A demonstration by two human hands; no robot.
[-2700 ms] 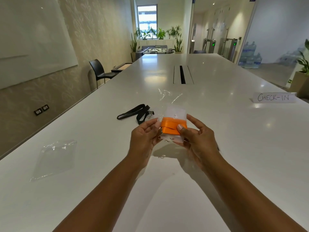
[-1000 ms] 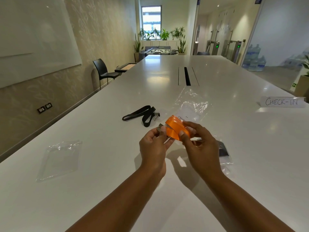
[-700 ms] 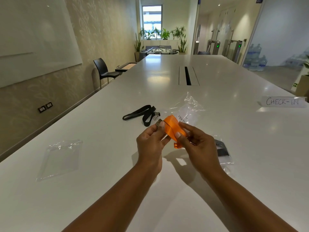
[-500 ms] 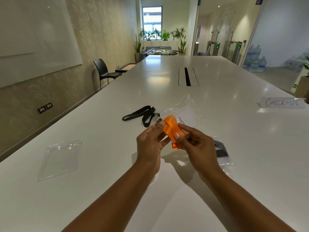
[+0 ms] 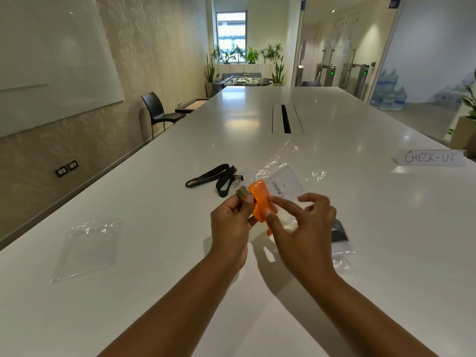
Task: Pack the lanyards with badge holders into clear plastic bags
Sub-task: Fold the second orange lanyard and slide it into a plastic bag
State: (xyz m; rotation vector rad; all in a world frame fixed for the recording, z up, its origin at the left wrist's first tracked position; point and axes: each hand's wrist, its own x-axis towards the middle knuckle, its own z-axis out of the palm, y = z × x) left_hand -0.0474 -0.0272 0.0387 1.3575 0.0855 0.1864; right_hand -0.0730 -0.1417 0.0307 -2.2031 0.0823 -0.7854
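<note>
A folded orange lanyard [image 5: 259, 199] with a metal clip is held above the white table [image 5: 360, 191]. My left hand [image 5: 231, 225] pinches it at the clip end. My right hand [image 5: 301, 225] pinches the lanyard's lower fold between thumb and forefinger, the other fingers spread. Behind them lies a clear plastic bag [image 5: 291, 176] with a white name card badge holder in it. A black lanyard [image 5: 219, 179] lies on the table to the left of that bag. An empty clear bag [image 5: 90, 248] lies at the near left.
A packed bag with a dark lanyard [image 5: 340, 238] lies just right of my right hand. A "CHECK-IN" sign [image 5: 430, 157] stands at the right. A cable slot [image 5: 286, 122] runs along the table's middle. A black chair [image 5: 159, 112] stands by the left wall.
The orange lanyard, earlier wrapped round the badge holder, has come away from it. The badge holder and its bag now lie on the table behind my hands, which still hold the lanyard.
</note>
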